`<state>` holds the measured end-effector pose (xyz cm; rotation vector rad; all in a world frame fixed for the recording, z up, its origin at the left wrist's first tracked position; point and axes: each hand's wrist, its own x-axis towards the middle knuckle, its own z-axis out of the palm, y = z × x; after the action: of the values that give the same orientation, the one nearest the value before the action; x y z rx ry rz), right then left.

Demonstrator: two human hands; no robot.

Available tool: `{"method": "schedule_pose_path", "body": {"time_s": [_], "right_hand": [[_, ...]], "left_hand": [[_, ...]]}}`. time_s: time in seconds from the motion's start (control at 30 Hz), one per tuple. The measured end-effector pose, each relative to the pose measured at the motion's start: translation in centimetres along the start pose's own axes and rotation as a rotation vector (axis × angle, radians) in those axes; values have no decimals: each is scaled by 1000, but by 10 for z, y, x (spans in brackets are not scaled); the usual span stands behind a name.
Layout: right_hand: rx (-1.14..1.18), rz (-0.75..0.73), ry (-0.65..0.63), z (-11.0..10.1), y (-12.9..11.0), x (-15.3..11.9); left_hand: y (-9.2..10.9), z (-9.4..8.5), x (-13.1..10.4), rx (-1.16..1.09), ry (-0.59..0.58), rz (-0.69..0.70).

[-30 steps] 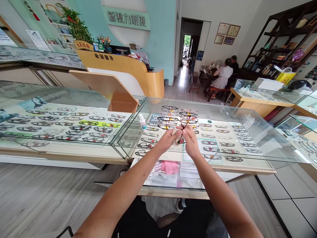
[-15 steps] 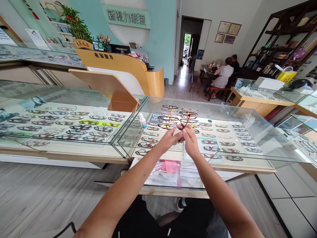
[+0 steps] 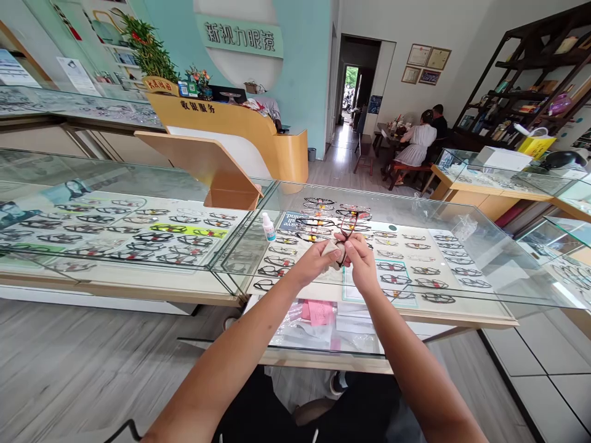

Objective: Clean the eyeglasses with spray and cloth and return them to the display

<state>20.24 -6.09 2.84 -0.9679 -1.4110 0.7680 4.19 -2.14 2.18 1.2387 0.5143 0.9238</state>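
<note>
Glasses point(image 3: 349, 226) partly hidden by hands point(image 3: 362, 258); dark shelf point(image 3: 518, 64) cut off at right edge.

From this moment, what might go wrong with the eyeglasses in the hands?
The eyeglasses, pinched by the right hand, might slip onto the glass case below. The left hand holds a cloth against them, so hard pressure might bend them. The upright bottle might tip if brushed.

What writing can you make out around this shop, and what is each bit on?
"新视力眼镜": wall sign.
"收银服务": curved desk.
White lettering on blue panel in the display case: partly covered, not safely readable.
Plaque on the desk, white bottle, framed papers, yellow bag: any words too small or blurred to read.
Held glasses: no lettering visible.
</note>
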Motion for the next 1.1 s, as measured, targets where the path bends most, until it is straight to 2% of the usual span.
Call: {"method": "schedule_pose_path", "body": {"time_s": [0.23,0.53,0.8,1.0,1.1], "right_hand": [[35,16,-98,1,-5,0],[174,86,-24,-2,-5,6],[150,52,-125,1,-7,4],[181,137,-42,-5,-3,8],[192,163,-50,-6,-3,8]], "left_hand": [[-5,-1,1,44,129,5],[-5,-8,1,77,-4,-45],[-13,-12,5,60,102,6],[-9,-11,4,34,-24,-52],[-8,-8,3,-9,-28,-58]]}}
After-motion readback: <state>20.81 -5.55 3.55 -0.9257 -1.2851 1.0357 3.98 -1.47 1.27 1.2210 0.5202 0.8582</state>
